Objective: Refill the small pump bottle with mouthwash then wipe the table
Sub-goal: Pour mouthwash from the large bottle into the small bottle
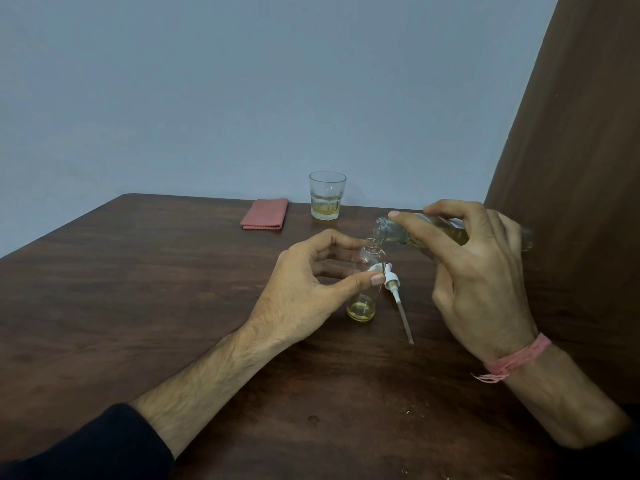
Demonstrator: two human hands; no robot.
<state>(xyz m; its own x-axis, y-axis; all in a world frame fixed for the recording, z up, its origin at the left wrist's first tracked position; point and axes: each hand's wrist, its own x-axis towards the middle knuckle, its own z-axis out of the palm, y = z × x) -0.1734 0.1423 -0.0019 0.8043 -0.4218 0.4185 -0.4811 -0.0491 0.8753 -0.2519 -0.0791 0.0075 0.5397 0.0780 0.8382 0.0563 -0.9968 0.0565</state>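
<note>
A small clear bottle (364,299) stands upright on the dark wooden table (173,306), with a little yellow liquid at its bottom. My left hand (308,289) holds it between thumb and fingers. My right hand (474,271) grips a larger clear mouthwash bottle (391,230), tipped almost level, its open mouth right over the small bottle's neck. The white pump head with its long tube (398,299) lies on the table just right of the small bottle. A folded pink cloth (265,214) lies farther back.
A glass tumbler (326,195) with a little yellow liquid stands near the table's far edge, behind the bottles. A brown curtain (571,168) hangs along the right side. A pale wall is behind the table. Small crumbs (410,412) lie near the front.
</note>
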